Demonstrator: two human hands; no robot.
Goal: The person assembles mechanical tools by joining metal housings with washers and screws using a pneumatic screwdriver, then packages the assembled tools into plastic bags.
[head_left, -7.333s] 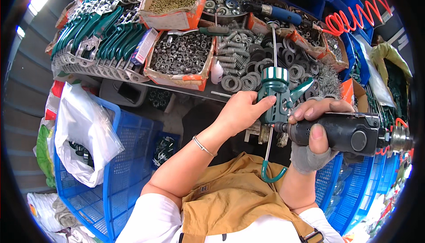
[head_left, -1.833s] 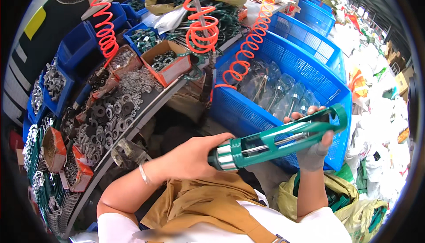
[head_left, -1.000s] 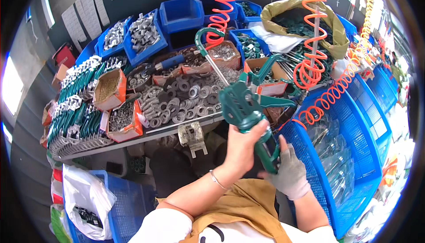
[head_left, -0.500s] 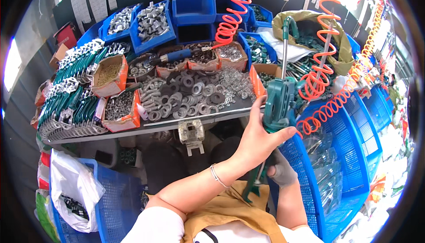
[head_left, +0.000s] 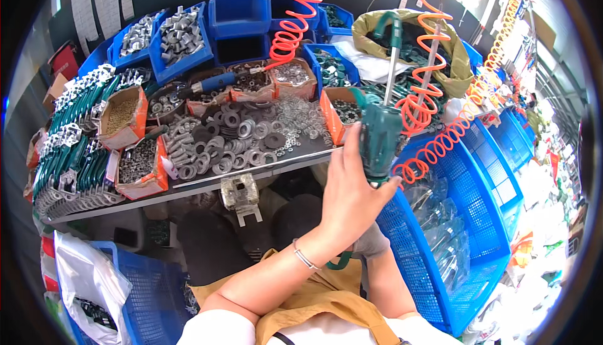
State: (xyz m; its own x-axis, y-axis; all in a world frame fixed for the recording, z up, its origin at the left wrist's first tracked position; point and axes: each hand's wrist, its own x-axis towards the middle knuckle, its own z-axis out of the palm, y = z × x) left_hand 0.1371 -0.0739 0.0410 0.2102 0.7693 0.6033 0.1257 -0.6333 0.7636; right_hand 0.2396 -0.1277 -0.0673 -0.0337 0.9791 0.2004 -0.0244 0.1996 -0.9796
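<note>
A green tool (head_left: 380,141) with a thick body stands nearly upright in front of me at the right. A bare metal rod rises from its top to a green hooked end. My left hand (head_left: 350,202) spans the lower body, its long fingers along the left edge and its thumb at the lower right. My right hand (head_left: 373,243), in a grey glove, is lower down, partly hidden behind my left wrist. A green curved part of the tool shows beside it; the glove's fingers are mostly hidden.
Loose washers (head_left: 242,128) and orange-edged boxes (head_left: 124,116) cover the bench. Green-handled metal parts (head_left: 69,138) lie in rows at left. Red coiled hoses (head_left: 419,111) hang near the tool. Blue crates (head_left: 440,269) stand at right, a blue-handled air tool (head_left: 217,82) lies behind.
The tool has turned about its length, and its rod leans differently. Its lower end has swung mostly behind my left wrist. The whole scene has shifted left with my head.
</note>
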